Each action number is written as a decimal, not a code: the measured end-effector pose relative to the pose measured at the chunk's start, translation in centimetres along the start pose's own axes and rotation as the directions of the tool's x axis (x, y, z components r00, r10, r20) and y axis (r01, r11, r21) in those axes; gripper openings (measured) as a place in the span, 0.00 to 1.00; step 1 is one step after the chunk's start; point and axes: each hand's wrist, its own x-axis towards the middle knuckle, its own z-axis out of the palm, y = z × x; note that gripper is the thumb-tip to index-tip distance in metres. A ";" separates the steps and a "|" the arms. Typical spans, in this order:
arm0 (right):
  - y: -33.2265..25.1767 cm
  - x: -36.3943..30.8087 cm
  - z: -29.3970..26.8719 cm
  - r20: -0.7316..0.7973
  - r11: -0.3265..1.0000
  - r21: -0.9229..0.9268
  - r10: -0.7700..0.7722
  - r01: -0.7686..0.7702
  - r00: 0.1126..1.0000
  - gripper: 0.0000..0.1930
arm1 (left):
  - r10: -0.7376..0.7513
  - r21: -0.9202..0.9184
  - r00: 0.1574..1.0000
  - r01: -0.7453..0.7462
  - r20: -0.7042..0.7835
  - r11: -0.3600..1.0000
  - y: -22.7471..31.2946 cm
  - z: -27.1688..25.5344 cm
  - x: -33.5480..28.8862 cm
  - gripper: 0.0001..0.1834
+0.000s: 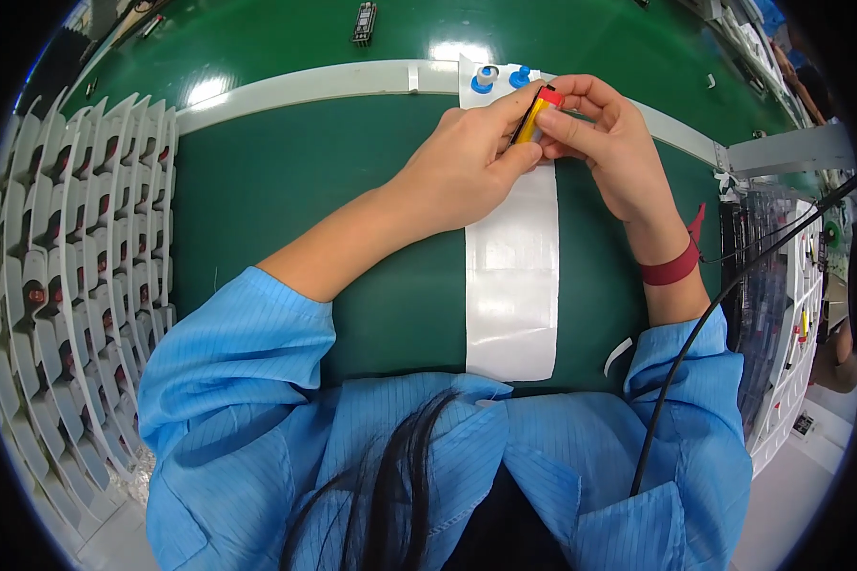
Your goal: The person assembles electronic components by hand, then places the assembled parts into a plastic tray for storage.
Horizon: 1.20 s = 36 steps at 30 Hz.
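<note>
Between both my hands, above the far end of a long white strip (511, 285), is a small oblong piece (531, 126), yellow with a red end and a black side. It looks like a battery cell, but my fingers cover part of it. My left hand (468, 164) pinches it from the left with thumb and fingers. From the right, the thumb and fingertips of my right hand (611, 143) close on its red and yellow part. Just beyond my hands, two small blue-and-white pieces, a left one (483, 82) and a right one (521, 78), stand on the strip's far end.
Stacked white trays (86, 276) with dark and red parts rise at the left; more white trays (788, 343) are at the right. A black cable (700, 328) crosses my right sleeve. A small dark module (364, 24) lies on the far green surface. A curled white scrap (617, 355) lies nearby.
</note>
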 end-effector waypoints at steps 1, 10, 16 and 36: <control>0.0 0.2 -0.2 0.041 1.000 0.014 -0.021 0.020 0.999 0.13 | 0.011 0.008 1.000 -0.011 -0.016 1.000 0.4 0.1 0.1 0.24; 0.0 0.1 -0.4 -0.016 0.999 0.042 -0.011 0.011 1.000 0.09 | 0.023 0.299 0.998 -0.003 -0.063 0.954 1.8 -0.1 -0.2 0.21; 0.4 -0.3 -0.4 -0.074 0.999 0.052 0.001 0.003 0.997 0.07 | 0.162 0.454 0.982 -0.102 -0.096 0.885 0.9 0.3 -0.5 0.17; 4.0 14.4 -18.9 -0.505 0.748 -0.655 -0.325 -0.109 0.800 0.16 | -0.029 0.842 0.918 0.375 -0.396 0.388 -2.4 -9.6 8.7 0.26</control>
